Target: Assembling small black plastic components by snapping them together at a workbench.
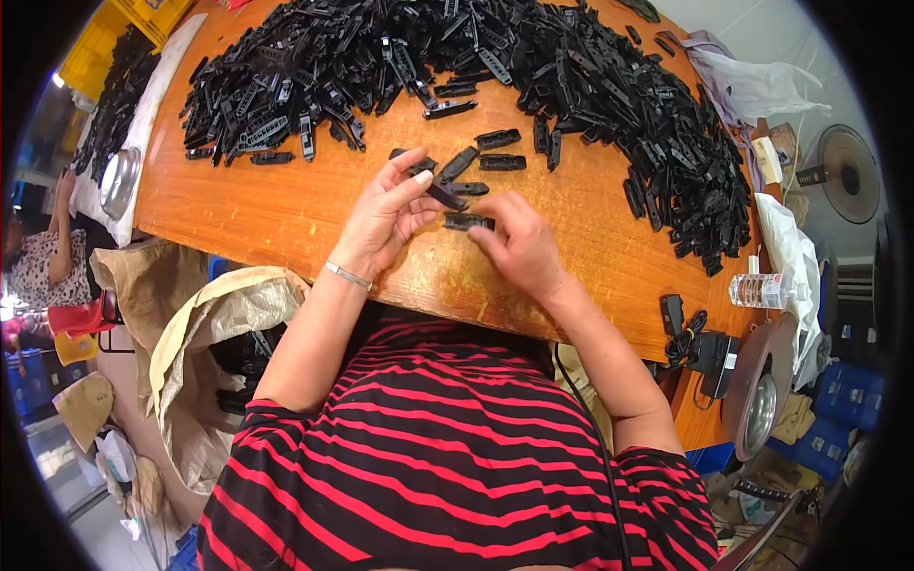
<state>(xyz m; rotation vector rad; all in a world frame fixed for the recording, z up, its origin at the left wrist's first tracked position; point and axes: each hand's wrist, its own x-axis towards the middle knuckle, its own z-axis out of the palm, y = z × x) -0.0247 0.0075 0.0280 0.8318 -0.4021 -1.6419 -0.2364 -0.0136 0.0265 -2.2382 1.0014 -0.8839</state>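
Observation:
My left hand [386, 217] is closed around a slim black plastic part [446, 196], pinched between thumb and fingers over the near side of the table. To its right, my right hand [524, 246] has its thumb and fingertips closed on another black plastic part [465, 221] lying at the table's near side. Just beyond my hands lie several loose black parts, among them one slanted piece [460, 164] and two lying crosswise, an upper one [498, 139] and a lower one [503, 163]. The undersides of both held parts are hidden.
A wide heap of black plastic parts [305, 71] arcs across the wooden table [381, 271]. An open sack [224, 295] stands at the left. At the right are a plastic bottle [759, 290], a black adapter with cable [712, 352] and a fan [845, 174]. Another person [52, 252] sits far left.

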